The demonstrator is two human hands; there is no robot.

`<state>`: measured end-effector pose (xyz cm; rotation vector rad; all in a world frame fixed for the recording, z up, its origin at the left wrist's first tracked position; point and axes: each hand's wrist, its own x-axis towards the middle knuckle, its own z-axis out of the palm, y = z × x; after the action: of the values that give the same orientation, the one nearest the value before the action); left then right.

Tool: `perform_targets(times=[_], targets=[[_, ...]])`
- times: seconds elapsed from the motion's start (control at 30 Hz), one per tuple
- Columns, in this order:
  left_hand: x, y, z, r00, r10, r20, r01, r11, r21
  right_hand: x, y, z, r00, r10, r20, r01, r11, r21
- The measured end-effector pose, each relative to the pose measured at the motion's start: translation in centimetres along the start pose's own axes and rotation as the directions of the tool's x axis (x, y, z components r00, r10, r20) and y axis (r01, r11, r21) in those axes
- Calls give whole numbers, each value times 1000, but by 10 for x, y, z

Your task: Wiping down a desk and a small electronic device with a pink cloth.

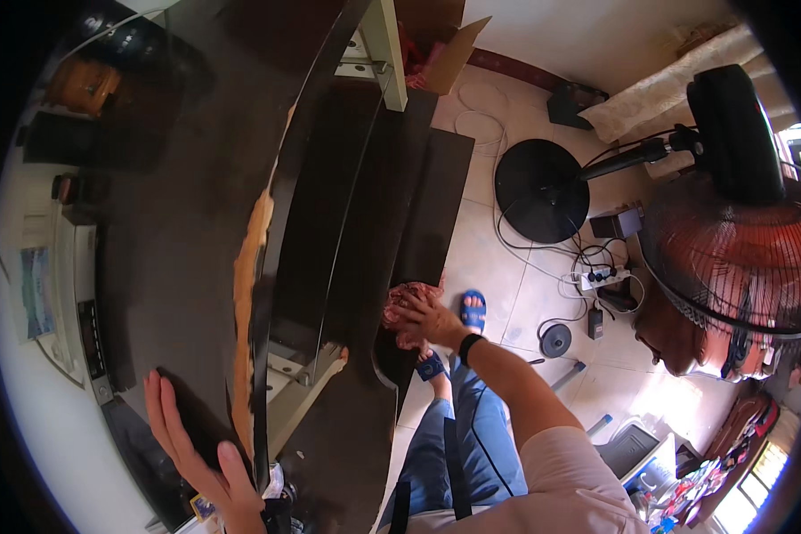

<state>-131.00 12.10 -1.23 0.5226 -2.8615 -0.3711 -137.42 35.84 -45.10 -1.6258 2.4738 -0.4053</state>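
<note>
My right hand (427,319) lies spread on a crumpled reddish cloth (407,300), pressing it against the dark brown lower board of a wooden TV cabinet (434,200). A black band circles that wrist. At the lower left, my left hand (193,447) rests against the cabinet's dark top panel (180,267), fingers extended and holding nothing. Along the panel's front edge the veneer is broken away and bare light wood (250,287) shows. Between the top and the lower board are open shelf spaces with pale supports (390,60).
A pedestal fan with a black round base (542,191) stands at the right, beside tangled cables and a white power strip (601,277). A cardboard box (457,57) is beyond the cabinet. A silver device (83,287) stands at the panel's far side.
</note>
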Motion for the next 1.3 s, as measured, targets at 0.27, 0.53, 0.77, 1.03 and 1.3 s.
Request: perform_targets(times=[0.27, 0.53, 0.77, 1.03, 1.3], targets=[[-4, 1, -14, 993, -56, 100, 46, 994, 95, 76, 216, -50, 870, 399, -291, -454, 878, -154], [-11, -7, -15, 991, -94, 98, 86, 993, 84, 129, 281, -57, 675, 598, -433, -720, 661, -210], [4, 15, -28, 977, -139, 161, 123, 987, 104, 89, 137, -56, 834, 526, -168, -513, 850, 115], [0, 1, -19, 990, -21, 136, 11, 998, 70, -40, 46, -58, 612, 555, 563, -636, -77, 768], [-4, 5, -5, 993, 41, -115, -45, 999, -30, 31, 15, -377, 780, 625, 25, 10, -53, 999]])
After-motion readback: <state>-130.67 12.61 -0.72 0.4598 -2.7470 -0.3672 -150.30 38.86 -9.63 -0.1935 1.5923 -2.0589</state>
